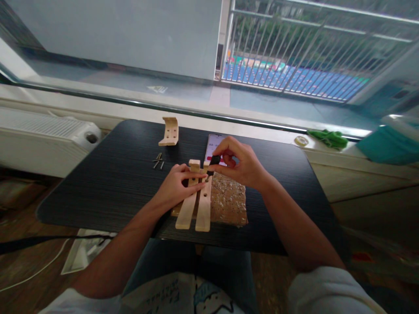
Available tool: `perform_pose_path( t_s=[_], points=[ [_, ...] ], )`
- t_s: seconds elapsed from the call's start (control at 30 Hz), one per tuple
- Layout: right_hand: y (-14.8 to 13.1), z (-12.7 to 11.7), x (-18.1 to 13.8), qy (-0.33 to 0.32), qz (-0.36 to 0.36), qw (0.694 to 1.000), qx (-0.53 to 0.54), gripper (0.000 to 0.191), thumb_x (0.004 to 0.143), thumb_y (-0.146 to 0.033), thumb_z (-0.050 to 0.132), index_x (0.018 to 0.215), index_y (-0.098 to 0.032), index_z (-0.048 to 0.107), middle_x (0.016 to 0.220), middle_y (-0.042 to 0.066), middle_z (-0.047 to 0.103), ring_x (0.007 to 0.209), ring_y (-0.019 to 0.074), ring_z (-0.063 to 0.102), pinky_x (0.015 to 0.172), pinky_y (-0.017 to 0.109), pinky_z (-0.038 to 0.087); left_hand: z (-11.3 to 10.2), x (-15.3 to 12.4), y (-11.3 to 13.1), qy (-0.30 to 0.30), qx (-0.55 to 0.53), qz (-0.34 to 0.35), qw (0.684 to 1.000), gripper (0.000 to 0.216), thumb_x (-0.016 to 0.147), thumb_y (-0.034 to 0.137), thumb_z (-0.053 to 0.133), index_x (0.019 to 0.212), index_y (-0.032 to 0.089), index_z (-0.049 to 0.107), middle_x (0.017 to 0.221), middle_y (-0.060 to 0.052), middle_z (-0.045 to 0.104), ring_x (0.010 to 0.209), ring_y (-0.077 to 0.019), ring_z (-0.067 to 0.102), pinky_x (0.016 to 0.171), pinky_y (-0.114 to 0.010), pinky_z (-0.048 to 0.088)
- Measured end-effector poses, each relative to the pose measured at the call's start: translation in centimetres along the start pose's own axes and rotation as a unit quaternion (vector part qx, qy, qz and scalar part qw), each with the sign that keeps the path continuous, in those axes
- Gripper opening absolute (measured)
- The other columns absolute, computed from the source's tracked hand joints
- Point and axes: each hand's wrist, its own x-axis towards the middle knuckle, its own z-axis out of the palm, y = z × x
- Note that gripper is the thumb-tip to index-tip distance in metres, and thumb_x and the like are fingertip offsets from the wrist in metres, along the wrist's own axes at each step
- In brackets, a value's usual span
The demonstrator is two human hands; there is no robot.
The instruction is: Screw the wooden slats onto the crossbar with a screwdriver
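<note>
In my right hand (241, 162), thumb and fingers pinch the black handle of a small screwdriver (214, 165). Its tip points down at a hole in the right-hand wooden piece (204, 213). My left hand (176, 185) lies across the left-hand wooden piece (186, 213), thumb and forefinger reaching to the right one beside the screwdriver tip and steadying it. Both pale pieces flare toward me and have a raised block at the far end. They rest on a brown board (229, 200) with a rough, pitted surface. Whether a screw sits under the tip is too small to tell.
On the black table (108, 174), several loose screws (158, 160) lie left of my hands. A curved wooden part with holes (170, 131) stands behind them. A lit phone (212, 141) lies partly behind my right hand. Tape (301, 141) and a green cloth (329, 138) are on the sill.
</note>
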Motion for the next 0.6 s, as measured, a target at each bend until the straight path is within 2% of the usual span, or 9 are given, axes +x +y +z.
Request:
perform_pose_path(
  t_s=[0.37, 0.5, 0.6],
  points=[
    [0.07, 0.38, -0.08, 0.028, -0.007, 0.999, -0.017, 0.023, 0.077, -0.025, 0.073, 0.088, -0.019, 0.053, 0.075, -0.005, 0.056, 0.057, 0.0045, 0.042, 0.055, 0.022, 0.037, 0.03, -0.06, -0.13, 0.001, -0.005, 0.007, 1.000, 0.027, 0.081, 0.042, 0.069, 0.106, 0.031, 0.075, 0.098, -0.003, 0.062, 0.097, -0.0239, 0.054, 0.095, -0.042, 0.044],
    [0.02, 0.47, -0.09, 0.036, -0.042, 0.998, -0.020, 0.017, 0.081, -0.021, 0.070, 0.090, -0.019, 0.057, 0.077, -0.005, 0.057, 0.055, 0.0036, 0.040, 0.055, 0.021, 0.038, 0.06, -0.02, -0.19, 0.007, -0.005, 0.013, 1.000, 0.026, 0.081, 0.042, 0.070, 0.105, 0.031, 0.075, 0.096, -0.003, 0.062, 0.094, -0.0237, 0.054, 0.094, -0.042, 0.045],
    [0.11, 0.41, -0.04, 0.038, -0.051, 0.998, -0.030, 0.014, 0.082, -0.025, 0.069, 0.088, -0.018, 0.059, 0.075, -0.004, 0.057, 0.056, 0.0043, 0.041, 0.056, 0.021, 0.039, 0.15, 0.02, -0.28, 0.008, -0.003, 0.010, 1.000, 0.028, 0.081, 0.043, 0.070, 0.105, 0.030, 0.075, 0.093, -0.003, 0.061, 0.094, -0.0238, 0.053, 0.093, -0.043, 0.045]
  ],
)
